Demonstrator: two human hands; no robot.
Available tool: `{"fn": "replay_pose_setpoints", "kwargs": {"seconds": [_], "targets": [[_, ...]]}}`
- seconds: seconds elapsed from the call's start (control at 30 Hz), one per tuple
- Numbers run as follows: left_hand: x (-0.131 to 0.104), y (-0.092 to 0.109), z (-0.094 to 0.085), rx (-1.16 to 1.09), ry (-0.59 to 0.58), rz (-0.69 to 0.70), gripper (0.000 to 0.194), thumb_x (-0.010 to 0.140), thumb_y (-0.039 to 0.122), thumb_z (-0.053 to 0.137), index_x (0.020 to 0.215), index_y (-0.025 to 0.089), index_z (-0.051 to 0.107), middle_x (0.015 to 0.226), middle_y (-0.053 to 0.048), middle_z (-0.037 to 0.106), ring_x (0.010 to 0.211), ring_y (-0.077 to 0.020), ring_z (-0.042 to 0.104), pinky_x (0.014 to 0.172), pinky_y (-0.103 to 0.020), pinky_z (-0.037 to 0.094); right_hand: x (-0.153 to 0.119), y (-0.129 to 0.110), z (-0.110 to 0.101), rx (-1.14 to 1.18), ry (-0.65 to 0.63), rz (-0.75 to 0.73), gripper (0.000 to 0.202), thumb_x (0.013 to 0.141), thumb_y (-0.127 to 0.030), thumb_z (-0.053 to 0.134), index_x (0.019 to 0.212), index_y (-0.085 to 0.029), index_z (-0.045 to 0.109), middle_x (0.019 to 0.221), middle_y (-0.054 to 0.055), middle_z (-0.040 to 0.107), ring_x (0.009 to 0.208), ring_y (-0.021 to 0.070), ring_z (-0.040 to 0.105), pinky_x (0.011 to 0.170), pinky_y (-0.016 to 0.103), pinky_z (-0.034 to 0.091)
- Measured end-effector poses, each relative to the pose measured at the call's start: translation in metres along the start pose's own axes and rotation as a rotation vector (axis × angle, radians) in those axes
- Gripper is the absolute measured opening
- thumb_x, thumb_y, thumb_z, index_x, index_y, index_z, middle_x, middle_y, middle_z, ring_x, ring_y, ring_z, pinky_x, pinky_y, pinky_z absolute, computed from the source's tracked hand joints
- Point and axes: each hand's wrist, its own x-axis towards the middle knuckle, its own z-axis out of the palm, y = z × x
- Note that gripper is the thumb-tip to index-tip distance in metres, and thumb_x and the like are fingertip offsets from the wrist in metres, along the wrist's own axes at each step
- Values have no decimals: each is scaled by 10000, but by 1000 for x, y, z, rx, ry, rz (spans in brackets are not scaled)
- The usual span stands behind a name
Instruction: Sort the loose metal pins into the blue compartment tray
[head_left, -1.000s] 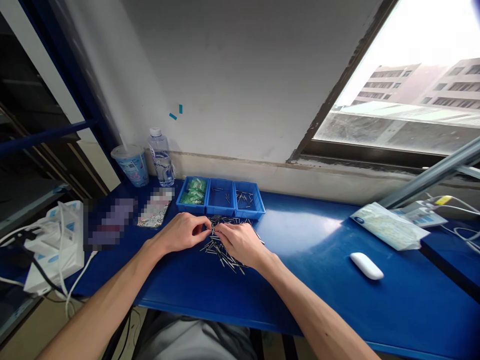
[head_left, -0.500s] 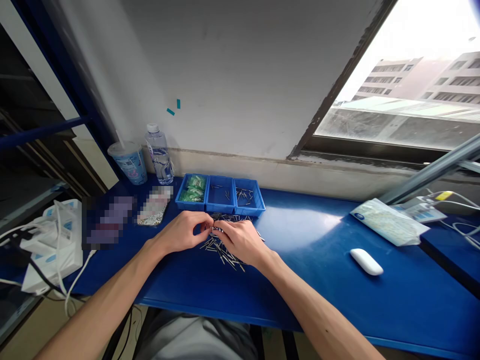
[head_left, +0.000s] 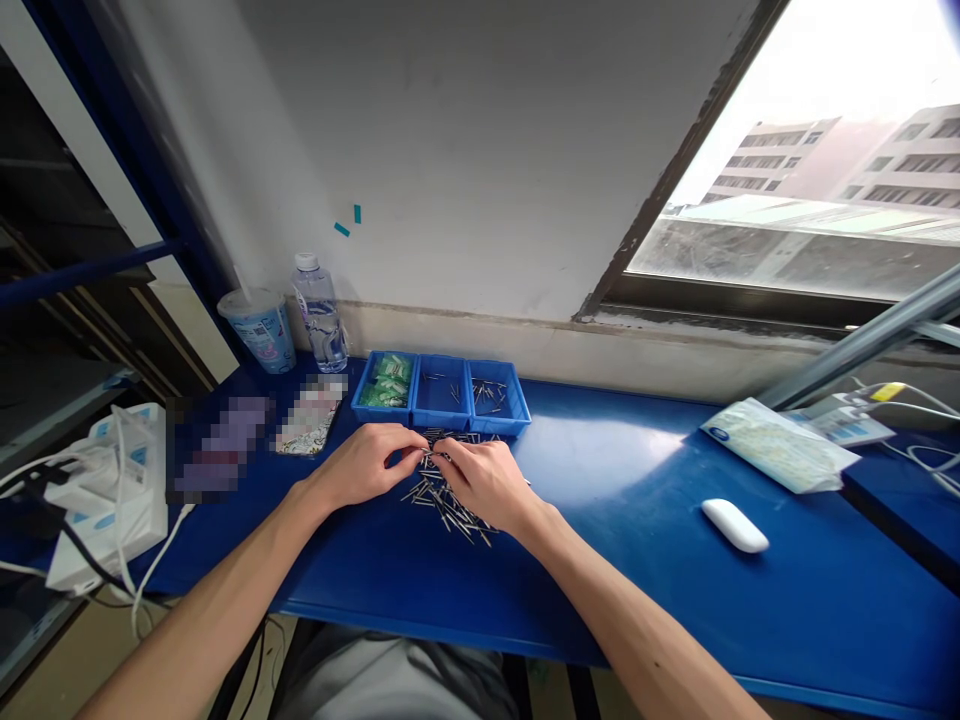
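A pile of thin metal pins (head_left: 455,512) lies on the blue table, partly under my hands. My left hand (head_left: 373,462) pinches at the pile's upper left, thumb and forefinger together. Fingertips nearly meeting it, my right hand (head_left: 484,478) is also closed in a pinch over the pins. What lies between the fingertips is too small to name. Just behind the pile stand three joined blue trays: the left tray (head_left: 360,412) holds green packets, the middle tray (head_left: 441,414) a few pins, and the right tray (head_left: 517,420) several pins.
Back left are a lidded cup (head_left: 262,335) and a water bottle (head_left: 322,320). A patterned phone (head_left: 306,435) lies in front of them. White power strips (head_left: 112,530) with cables sit far left. To the right are a white case (head_left: 735,526) and a plastic packet (head_left: 780,445).
The fingers of my right hand have shifted slightly, and the fingertips of both hands remain close together over the pins. The view has tilted very slightly.
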Motion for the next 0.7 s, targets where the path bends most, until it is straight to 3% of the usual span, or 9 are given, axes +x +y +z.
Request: {"fn": "replay_pose_setpoints", "kwargs": {"seconds": [0.3, 0.7], "targets": [[0, 0, -1, 17, -71, 14, 252, 1027, 214, 517, 1057, 215, 768, 931, -31, 781, 849, -192, 717, 790, -288, 495, 1, -3, -4, -22, -28, -31, 288, 1120, -251, 393, 1003, -186, 648, 757, 4, 734, 586, 121, 639, 545, 275, 244], [-1, -2, 6, 64, -78, 26, 205, 994, 211, 558, 927, 202, 751, 807, -26, 737, 735, -182, 679, 722, -279, 461, 0, -2, 0, -6, 10, -64, 194, 1115, -231, 441, 1059, -196, 623, 827, 9, 756, 664, 132, 686, 574, 276, 275]]}}
